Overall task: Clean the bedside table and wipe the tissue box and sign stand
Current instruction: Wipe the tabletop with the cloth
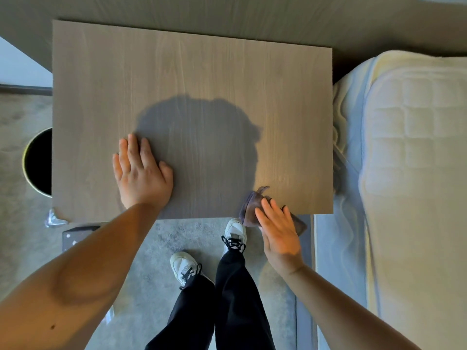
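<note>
Surface (192, 72) bare, beside bed (414, 147); left hand (141, 173) flat, empty; right hand (278, 233) pressing cloth (250, 208) at near edge, overhanging, liable to slip off; box, stand unseen.

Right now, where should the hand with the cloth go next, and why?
Probably slide the right hand and cloth forward, away from the near edge of the table. The cloth hangs half off that edge, and most of the top lies beyond it. The left hand rests flat.

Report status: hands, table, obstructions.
Left hand flat on table. Right hand pressing cloth at near edge. No tissue box or sign stand in view.
</note>
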Demonstrator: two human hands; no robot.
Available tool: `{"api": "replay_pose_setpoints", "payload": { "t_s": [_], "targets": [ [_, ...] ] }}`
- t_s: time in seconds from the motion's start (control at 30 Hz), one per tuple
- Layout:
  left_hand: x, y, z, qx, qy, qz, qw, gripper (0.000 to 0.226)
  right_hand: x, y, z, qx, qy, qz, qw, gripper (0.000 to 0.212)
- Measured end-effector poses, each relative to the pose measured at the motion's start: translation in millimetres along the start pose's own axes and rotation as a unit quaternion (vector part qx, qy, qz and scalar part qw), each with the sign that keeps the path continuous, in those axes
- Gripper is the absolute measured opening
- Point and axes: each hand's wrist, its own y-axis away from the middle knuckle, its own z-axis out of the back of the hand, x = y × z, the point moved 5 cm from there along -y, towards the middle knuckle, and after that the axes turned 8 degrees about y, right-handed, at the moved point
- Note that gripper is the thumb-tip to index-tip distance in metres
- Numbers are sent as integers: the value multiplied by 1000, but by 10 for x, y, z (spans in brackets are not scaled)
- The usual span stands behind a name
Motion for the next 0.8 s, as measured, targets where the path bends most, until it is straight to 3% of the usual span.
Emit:
{"api": "replay_pose_setpoints", "payload": {
  "t_s": [0.1, 0.33, 0.57, 0.8],
  "targets": [
    [0, 4, 24, 7, 2, -1, 1000, 65, 102, 32, -41, 35, -9, 7, 999, 41],
    [140, 26, 105, 62, -27, -49, 996, 62, 327, -97, 141, -3, -56, -19, 998, 46],
    [368, 135, 300, 111, -47, -127, 985, 56, 616, -558, 329, 72, -196, -72, 975, 39],
    [656, 422, 493, 88, -49, -152, 983, 45, 1101, -1129, 349, 127, -237, -53, 962, 37]
  ]
}}
